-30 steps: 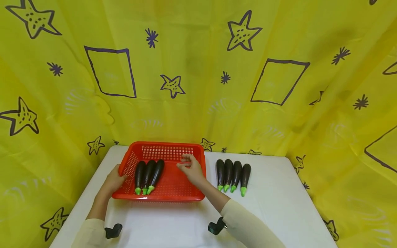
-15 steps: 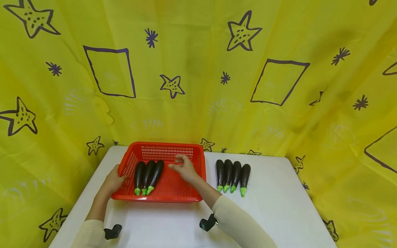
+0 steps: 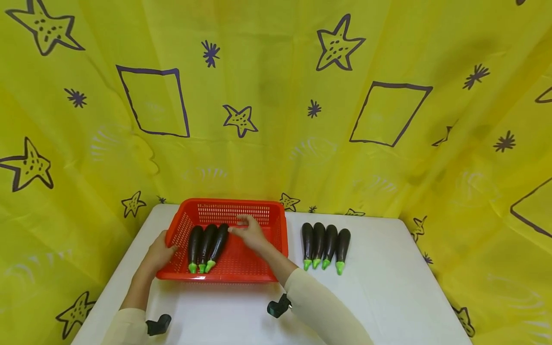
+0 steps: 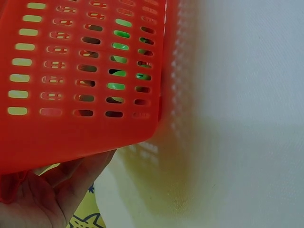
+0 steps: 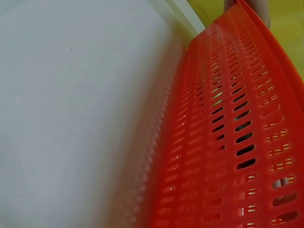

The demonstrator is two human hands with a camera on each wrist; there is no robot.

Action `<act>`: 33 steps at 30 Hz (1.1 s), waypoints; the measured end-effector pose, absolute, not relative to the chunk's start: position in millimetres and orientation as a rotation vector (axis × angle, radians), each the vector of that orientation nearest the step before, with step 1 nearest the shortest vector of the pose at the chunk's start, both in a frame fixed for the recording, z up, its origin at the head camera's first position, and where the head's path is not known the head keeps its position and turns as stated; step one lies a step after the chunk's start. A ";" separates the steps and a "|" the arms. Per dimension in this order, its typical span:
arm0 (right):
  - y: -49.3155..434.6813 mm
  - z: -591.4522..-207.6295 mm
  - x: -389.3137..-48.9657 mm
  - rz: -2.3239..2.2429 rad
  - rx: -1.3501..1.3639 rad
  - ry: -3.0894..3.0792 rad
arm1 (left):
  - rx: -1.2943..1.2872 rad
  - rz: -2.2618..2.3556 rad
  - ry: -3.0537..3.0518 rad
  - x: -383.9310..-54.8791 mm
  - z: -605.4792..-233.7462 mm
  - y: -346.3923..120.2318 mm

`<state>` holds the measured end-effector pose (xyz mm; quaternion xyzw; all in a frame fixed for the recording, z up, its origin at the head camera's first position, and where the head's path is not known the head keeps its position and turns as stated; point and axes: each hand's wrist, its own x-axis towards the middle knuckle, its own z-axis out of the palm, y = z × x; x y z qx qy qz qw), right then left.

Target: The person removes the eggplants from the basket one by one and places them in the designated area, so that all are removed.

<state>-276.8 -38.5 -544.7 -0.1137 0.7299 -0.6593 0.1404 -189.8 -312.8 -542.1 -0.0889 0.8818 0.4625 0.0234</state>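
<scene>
A red plastic basket [image 3: 241, 277] with slotted walls stands on the left part of the table. Its left rim is gripped by my left hand [image 3: 158, 250], and in the left wrist view the fingers of that hand [image 4: 78, 183] curl under the rim. Three dark eggplants [image 3: 208, 247] with green stems lie side by side in the basket's left half, stems toward me. My right hand [image 3: 253, 235] is over the basket, fingers and thumb spread with nothing between them, fingertips close to the top end of the rightmost eggplant [image 3: 219, 242].
To the right of the basket, several more eggplants [image 3: 325, 245] lie in a row on the white table [image 3: 379, 287], stems toward me. A yellow patterned curtain [image 3: 276, 163] hangs behind the table and along its sides.
My right hand has moved left over the basket, up to the rightmost of the eggplants inside. My left hand keeps its grip on the rim; the eggplants and basket stay put.
</scene>
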 end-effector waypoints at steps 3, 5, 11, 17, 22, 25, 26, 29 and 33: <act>-40.8 -545.4 -276.6 -1.895 -0.321 2.106 | -0.282 1.440 2.717 -189.4 -541.9 -313.5; -42.5 -546.0 -277.6 -1.892 -0.329 2.108 | -0.283 1.438 2.714 -189.8 -541.6 -313.8; -49.9 -547.5 -283.7 -1.861 -0.346 2.134 | -0.276 1.445 2.718 -190.3 -542.0 -314.9; -53.5 -556.0 -288.8 -1.797 -0.339 2.173 | -0.287 1.472 2.698 -189.0 -543.3 -313.1; -56.3 -562.9 -291.0 -1.750 -0.380 2.197 | -0.286 1.482 2.705 -188.9 -542.9 -312.9; -57.0 -565.3 -290.8 -1.686 -0.434 2.225 | -0.278 1.491 2.700 -188.9 -543.3 -312.8; -56.9 -566.1 -290.8 -1.659 -0.453 2.234 | -0.278 1.492 2.700 -188.8 -543.5 -312.7; -56.9 -568.0 -290.9 -1.597 -0.507 2.245 | -0.281 1.496 2.698 -188.5 -543.8 -312.6; -56.5 -570.2 -292.5 -1.533 -0.589 2.232 | -0.287 1.505 2.692 -188.4 -544.3 -312.1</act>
